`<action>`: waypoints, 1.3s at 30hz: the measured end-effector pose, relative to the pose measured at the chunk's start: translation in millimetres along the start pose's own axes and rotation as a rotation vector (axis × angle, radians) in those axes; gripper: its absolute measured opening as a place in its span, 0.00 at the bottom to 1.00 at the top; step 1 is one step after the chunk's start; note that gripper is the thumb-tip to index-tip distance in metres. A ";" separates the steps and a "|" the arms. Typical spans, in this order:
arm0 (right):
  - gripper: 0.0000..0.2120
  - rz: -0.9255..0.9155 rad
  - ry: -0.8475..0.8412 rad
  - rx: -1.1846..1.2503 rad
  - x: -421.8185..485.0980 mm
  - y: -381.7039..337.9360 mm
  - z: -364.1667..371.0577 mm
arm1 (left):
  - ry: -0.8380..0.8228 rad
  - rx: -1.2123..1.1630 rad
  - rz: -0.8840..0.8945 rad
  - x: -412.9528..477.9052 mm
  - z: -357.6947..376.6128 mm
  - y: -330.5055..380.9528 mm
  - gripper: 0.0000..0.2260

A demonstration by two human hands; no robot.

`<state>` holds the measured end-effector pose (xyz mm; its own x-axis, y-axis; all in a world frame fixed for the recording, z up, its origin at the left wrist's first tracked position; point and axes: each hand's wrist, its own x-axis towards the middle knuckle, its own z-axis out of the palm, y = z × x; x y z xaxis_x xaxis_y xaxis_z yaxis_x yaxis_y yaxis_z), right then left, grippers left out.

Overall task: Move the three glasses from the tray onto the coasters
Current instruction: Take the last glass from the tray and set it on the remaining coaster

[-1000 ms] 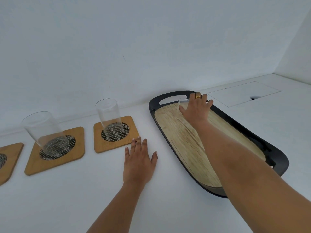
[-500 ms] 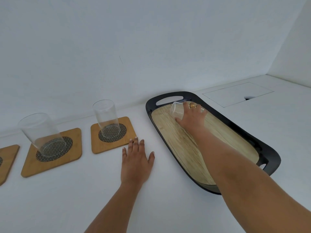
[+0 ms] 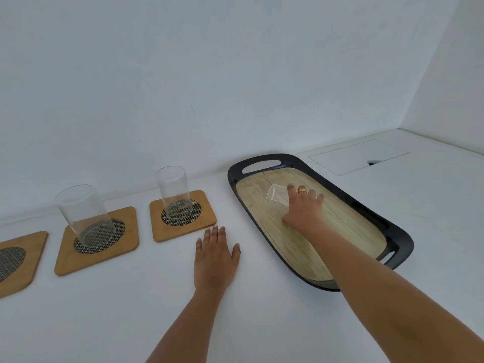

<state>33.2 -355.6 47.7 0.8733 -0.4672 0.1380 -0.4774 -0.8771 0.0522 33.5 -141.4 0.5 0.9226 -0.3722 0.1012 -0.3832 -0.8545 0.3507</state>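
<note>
Two clear glasses stand upright on wooden coasters: one glass (image 3: 82, 213) on the middle coaster (image 3: 98, 242), another glass (image 3: 174, 195) on the right coaster (image 3: 183, 214). A third coaster (image 3: 15, 260) at the left edge is bare. My right hand (image 3: 303, 208) grips a third clear glass (image 3: 276, 197), tilted with its mouth to the left, over the far part of the black tray (image 3: 398, 237) with a wood-look floor. My left hand (image 3: 214, 260) lies flat, fingers apart, on the white counter just in front of the right coaster.
A white wall runs close behind the coasters and tray. At the back right a flush white hatch (image 3: 358, 155) with a finger notch sits in the counter. The side wall meets the counter at the far right.
My right hand has closed on the glass at the tray's far end, tipped it leftward and drawn it toward me. The left hand has stayed flat on the counter.
</note>
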 end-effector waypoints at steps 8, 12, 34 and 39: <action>0.34 -0.025 -0.060 0.110 -46.9 3.3 -21.9 | -0.005 -0.096 0.003 -45.8 -8.3 -14.5 0.26; 0.33 -0.078 -0.027 0.058 -68.4 -5.2 -36.9 | -0.040 -0.141 0.032 -64.1 -14.1 -23.5 0.26; 0.34 -0.692 0.174 -0.050 -178.8 -153.0 -92.4 | 0.295 -0.156 0.124 -118.2 -106.8 -91.6 0.34; 0.37 -0.759 0.223 0.105 -186.2 -181.4 -92.3 | 0.323 -0.223 0.007 -137.8 -122.1 -124.3 0.34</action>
<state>-51.7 -99.2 103.8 0.9111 0.2858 0.2969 0.2615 -0.9578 0.1192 -40.6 60.4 56.7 0.8999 -0.2147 0.3797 -0.4038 -0.7393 0.5388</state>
